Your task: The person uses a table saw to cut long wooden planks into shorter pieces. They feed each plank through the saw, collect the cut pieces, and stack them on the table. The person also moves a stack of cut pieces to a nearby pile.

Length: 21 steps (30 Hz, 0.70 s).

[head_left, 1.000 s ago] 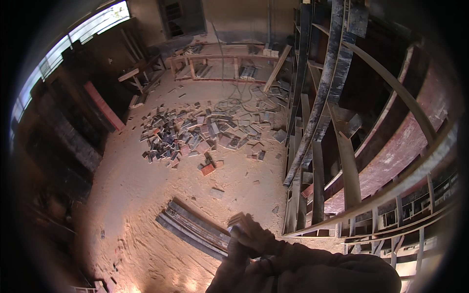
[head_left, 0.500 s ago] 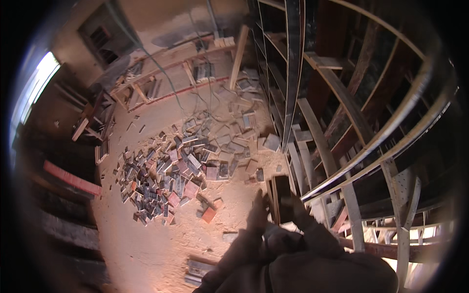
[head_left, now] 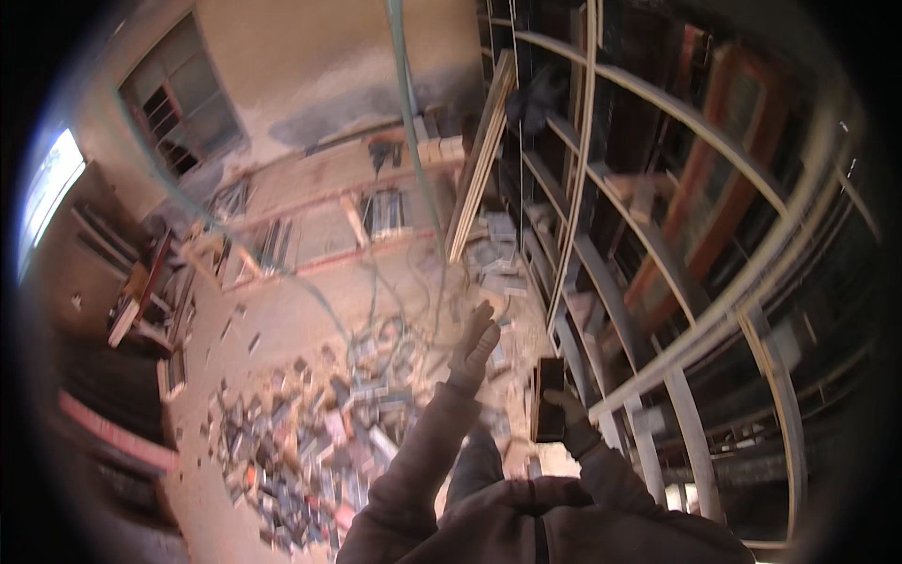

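My left hand [head_left: 475, 350] is stretched out ahead with its fingers extended and nothing in it, over the floor between the heap and the rack. My right hand [head_left: 569, 410] is closed round the right side of some short dark wooden boards [head_left: 547, 395], held upright close to my body. A paler edge shows along the left of these boards; how many there are I cannot tell. Ahead of my left hand, long pale planks [head_left: 481, 169] lean upright against the end of the rack.
A wide heap of wood offcuts [head_left: 329, 432] covers the floor at left. The tall wooden rack [head_left: 658, 376] stands close on my right. A green hose [head_left: 406, 103] hangs down and trails over the floor. A low timber frame [head_left: 329, 211] lies along the far wall.
My left hand has let go of the boards and reached forward. My right hand keeps hold of them. The view has tilted up toward the far wall.
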Available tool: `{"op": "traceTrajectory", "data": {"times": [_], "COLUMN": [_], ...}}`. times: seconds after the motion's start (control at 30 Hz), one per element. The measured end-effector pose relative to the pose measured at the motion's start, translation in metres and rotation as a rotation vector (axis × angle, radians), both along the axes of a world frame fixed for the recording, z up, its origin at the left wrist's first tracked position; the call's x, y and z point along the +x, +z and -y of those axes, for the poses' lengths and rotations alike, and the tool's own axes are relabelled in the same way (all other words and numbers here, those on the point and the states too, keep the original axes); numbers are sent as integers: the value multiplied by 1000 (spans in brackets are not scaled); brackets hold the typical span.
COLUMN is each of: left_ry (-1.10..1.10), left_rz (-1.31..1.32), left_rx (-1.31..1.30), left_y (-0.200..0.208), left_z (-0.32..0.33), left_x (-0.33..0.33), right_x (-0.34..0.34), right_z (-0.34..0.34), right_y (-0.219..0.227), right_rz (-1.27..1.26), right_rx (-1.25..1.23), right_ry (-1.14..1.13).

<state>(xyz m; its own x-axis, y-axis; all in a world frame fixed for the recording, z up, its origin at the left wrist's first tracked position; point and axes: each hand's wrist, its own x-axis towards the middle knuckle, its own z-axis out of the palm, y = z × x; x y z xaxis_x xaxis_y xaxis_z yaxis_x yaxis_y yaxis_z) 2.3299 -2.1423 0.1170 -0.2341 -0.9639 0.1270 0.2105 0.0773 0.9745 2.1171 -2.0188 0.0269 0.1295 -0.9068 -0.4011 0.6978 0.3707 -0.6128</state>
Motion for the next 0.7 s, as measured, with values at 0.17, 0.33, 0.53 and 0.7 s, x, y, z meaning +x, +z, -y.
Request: {"op": "traceTrajectory", "data": {"times": [0.17, 0.33, 0.53, 0.7], "left_ry": [164, 454, 710, 1150], "left_rz": [-335, -905, -1155, -1092], "left_rx": [218, 246, 200, 122], "left_y": [53, 98, 96, 53], "left_z": [205, 285, 223, 162], "left_x": [115, 285, 384, 374], "right_x": [52, 107, 195, 255], "right_z": [163, 322, 542, 764], "right_y": [-22, -33, -59, -50], "right_rz": [-47, -61, -353, -463], "right_rx": [75, 163, 273, 168], "right_ry": [22, 155, 538, 673]}}
